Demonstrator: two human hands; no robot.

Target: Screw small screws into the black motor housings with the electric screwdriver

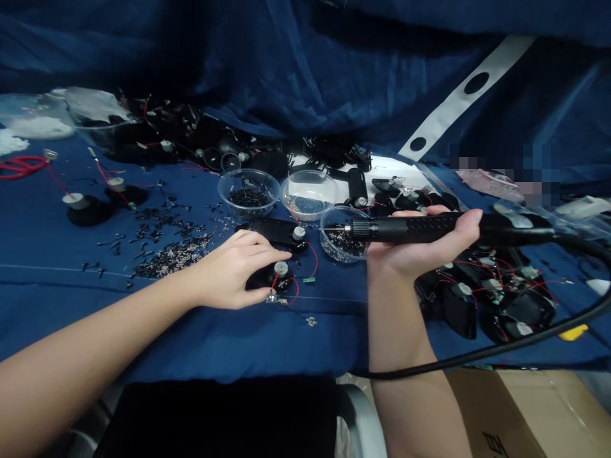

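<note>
My right hand grips a black electric screwdriver, held level, its thin bit pointing left over a clear cup of small screws. From the tool's back end a black cable curves down and around my forearm. My left hand is closed around a small black housing with a silver motor and red wires on the cloth. Its thumb presses near a small metal piece, and the palm hides part of the housing. Just behind lies another black housing with a motor, wired to a small green circuit board.
Loose black parts and screws lie scattered left. Two more clear tubs stand behind my hands. Wired motor housings are heaped at right, and two more units sit left near red-handled scissors. Blue cloth covers the table.
</note>
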